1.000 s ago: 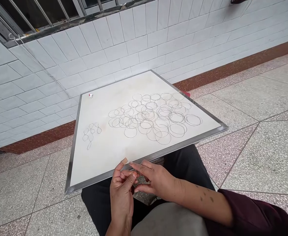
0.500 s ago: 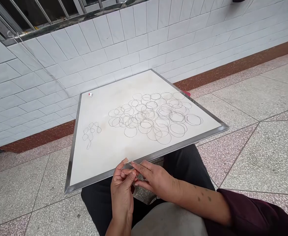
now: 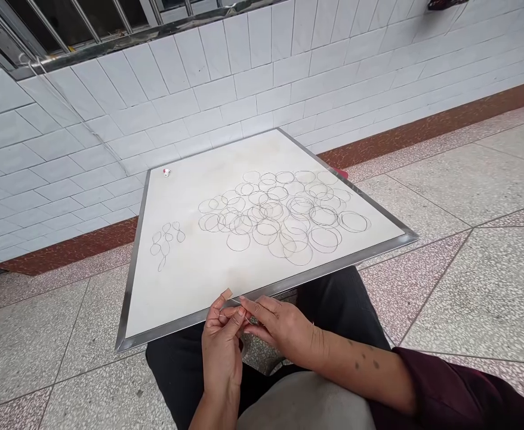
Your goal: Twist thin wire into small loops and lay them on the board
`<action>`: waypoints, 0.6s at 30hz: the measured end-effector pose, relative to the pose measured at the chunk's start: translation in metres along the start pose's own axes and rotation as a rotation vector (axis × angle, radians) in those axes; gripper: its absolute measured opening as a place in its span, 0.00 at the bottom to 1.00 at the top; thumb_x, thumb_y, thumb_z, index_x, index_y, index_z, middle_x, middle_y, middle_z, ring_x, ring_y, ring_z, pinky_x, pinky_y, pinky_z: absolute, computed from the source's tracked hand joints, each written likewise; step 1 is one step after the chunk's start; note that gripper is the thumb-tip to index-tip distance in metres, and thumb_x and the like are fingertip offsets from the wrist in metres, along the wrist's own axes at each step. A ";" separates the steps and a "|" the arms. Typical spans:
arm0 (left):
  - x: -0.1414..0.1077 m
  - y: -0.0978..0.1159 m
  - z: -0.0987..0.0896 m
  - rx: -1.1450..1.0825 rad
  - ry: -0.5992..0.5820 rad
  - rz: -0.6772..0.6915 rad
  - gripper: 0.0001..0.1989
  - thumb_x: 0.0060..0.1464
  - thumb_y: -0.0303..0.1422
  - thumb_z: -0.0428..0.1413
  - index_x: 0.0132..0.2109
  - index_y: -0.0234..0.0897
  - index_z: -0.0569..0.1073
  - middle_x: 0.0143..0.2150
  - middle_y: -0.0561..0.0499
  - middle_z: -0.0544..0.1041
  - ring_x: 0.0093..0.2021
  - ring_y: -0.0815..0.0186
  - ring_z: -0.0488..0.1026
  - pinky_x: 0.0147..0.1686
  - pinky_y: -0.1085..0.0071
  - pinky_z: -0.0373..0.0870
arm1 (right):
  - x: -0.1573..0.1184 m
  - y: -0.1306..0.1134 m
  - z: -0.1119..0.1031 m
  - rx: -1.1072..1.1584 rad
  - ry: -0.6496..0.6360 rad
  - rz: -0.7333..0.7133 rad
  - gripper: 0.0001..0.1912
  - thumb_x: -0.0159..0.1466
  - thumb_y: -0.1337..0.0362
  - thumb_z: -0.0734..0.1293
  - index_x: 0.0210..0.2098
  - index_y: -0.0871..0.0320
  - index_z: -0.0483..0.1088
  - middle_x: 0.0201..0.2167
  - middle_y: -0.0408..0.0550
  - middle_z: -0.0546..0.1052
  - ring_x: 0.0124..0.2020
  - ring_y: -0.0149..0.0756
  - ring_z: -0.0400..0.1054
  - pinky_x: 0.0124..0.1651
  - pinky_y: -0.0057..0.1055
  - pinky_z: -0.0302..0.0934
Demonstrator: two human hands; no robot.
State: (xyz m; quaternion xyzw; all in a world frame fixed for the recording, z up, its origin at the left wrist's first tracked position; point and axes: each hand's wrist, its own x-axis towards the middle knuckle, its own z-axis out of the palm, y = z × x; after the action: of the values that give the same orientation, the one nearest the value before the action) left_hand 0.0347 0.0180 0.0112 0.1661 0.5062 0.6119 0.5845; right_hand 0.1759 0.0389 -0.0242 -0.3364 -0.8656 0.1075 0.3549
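My left hand [image 3: 223, 340] pinches a thin wire loop at the table's front edge, a tan wrap on one raised fingertip. Touching the same loop from the right is my right hand [image 3: 284, 325], its fingers bent together around the wire. Many thin wire rings [image 3: 266, 230] lie overlapping on the right and middle of the white table [image 3: 190, 298]. A few wires twisted into figure-eight shapes [image 3: 168, 234] rest at the left side. Parts of the held loop are hidden by my fingers.
A small red and white object [image 3: 167, 172] sits at the table's back left corner. The table has a metal rim [image 3: 266, 294]. Behind it stands a white tiled wall [image 3: 226, 60] with a barred window. My legs [image 3: 347, 304] are under the front edge.
My hands have drawn slightly closer together, and less of the wire loop shows between them. The camera view has shifted slightly. The rings on the table have not moved.
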 end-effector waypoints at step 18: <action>0.005 -0.002 -0.003 0.003 -0.007 0.023 0.30 0.41 0.28 0.70 0.53 0.35 0.73 0.25 0.55 0.78 0.30 0.70 0.75 0.38 0.72 0.72 | 0.002 0.002 -0.003 0.075 0.047 0.046 0.18 0.69 0.61 0.65 0.56 0.59 0.61 0.39 0.53 0.79 0.36 0.40 0.76 0.36 0.37 0.75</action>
State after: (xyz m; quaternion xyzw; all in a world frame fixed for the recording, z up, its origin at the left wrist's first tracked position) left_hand 0.0321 0.0205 0.0063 0.1748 0.5032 0.6173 0.5790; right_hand 0.1779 0.0419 -0.0222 -0.3453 -0.8444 0.1401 0.3850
